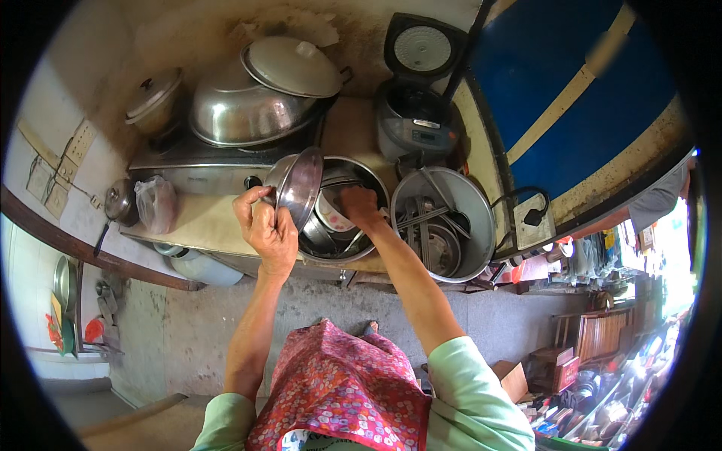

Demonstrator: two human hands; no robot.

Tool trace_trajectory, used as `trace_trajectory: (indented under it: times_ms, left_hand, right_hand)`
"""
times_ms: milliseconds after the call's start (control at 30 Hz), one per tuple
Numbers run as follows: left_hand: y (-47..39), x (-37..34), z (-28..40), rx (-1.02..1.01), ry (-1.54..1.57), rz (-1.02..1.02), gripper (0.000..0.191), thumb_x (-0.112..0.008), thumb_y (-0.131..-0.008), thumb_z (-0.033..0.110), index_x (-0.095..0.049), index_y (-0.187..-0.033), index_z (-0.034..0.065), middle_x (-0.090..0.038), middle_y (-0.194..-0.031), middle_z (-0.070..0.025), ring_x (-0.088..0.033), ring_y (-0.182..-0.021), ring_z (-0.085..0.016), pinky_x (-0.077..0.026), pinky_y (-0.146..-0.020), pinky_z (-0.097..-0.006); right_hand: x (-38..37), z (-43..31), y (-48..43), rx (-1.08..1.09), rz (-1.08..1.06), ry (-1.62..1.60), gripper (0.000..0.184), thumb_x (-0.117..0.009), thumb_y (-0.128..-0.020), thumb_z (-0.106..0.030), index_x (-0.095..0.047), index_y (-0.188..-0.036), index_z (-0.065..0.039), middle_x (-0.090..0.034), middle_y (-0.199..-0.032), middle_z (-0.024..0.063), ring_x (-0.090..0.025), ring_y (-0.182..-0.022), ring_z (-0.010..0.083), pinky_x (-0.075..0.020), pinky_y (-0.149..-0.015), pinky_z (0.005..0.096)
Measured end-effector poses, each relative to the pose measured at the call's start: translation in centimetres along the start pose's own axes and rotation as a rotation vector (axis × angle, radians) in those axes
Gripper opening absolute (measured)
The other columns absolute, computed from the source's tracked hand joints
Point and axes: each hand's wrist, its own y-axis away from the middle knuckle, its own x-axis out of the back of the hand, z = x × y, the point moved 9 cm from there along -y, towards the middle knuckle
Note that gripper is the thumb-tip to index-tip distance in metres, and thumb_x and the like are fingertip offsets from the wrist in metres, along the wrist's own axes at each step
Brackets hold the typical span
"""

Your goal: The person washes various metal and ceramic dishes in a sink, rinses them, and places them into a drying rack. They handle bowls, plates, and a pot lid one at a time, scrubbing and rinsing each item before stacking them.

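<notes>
My left hand [266,231] grips a stainless steel bowl [302,183], tilted on its side above the left edge of a deep metal pot [379,183]. Inside that pot, my right hand [361,207] reaches among dishes at a white bowl with a floral pattern [333,213]; its fingertips are partly hidden, so its hold is unclear. More metal dishes lie in the pot. Just right stands a large aluminium pot [486,225] containing a ladle, several long utensils and a round metal bowl [443,248].
An open rice cooker [417,127] stands behind the pots. On the stove [197,158] rests a large upturned metal basin [254,115] with a lid [296,66] on it. A lidded pot [153,101], a plastic bag [155,206] and a wall socket with a plug [533,219] flank the counter.
</notes>
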Motion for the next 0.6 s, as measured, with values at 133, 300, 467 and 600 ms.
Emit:
trace_trajectory:
  times_ms: [133,300,467,600]
  left_hand:
    - [-0.3,0.6,0.8,-0.039,0.0,0.018,0.027,-0.047,-0.061,-0.019,-0.032,-0.061,0.0038,-0.049,-0.096,-0.0142,-0.046,-0.074,-0.019,-0.036,-0.059,-0.0284]
    - [-0.2,1.1,-0.3,-0.022,-0.02,0.033,0.028,-0.047,-0.061,-0.019,-0.031,-0.062,0.004,-0.049,-0.096,-0.0144,-0.046,-0.074,-0.019,-0.036,-0.059,-0.0277]
    - [0.1,1.2,-1.0,-0.01,-0.041,0.054,0.028,-0.045,-0.063,-0.019,-0.03,-0.063,0.004,-0.051,-0.098,-0.0146,-0.048,-0.078,-0.018,-0.037,-0.063,-0.0233]
    - [0.0,0.7,-0.2,-0.004,-0.042,0.025,0.027,-0.046,-0.063,-0.018,-0.03,-0.062,0.0041,-0.051,-0.097,-0.015,-0.049,-0.078,-0.019,-0.038,-0.064,-0.0257]
  right_hand:
    - [-0.9,1.4,-0.1,-0.039,-0.103,-0.043,0.022,-0.052,-0.077,-0.02,-0.067,-0.089,-0.009,-0.063,-0.098,0.0166,-0.062,-0.092,0.028,-0.0501,-0.075,0.041]
    - [-0.7,1.8,0.0,-0.078,-0.331,-0.185,0.025,-0.049,-0.079,-0.017,-0.066,-0.096,-0.007,-0.06,-0.107,0.0182,-0.059,-0.1,0.0278,-0.0473,-0.083,0.038]
    - [2.6,-2.5,2.9,-0.008,-0.193,-0.027,0.033,-0.056,-0.075,-0.025,-0.062,-0.095,0.0,-0.061,-0.099,0.0212,-0.06,-0.093,0.0324,-0.047,-0.081,0.041]
    - [0.5,-1.8,2.2,0.013,-0.079,-0.237,0.041,-0.058,-0.075,-0.032,-0.059,-0.104,-0.003,-0.058,-0.108,0.019,-0.055,-0.102,0.0329,-0.0441,-0.086,0.0397]
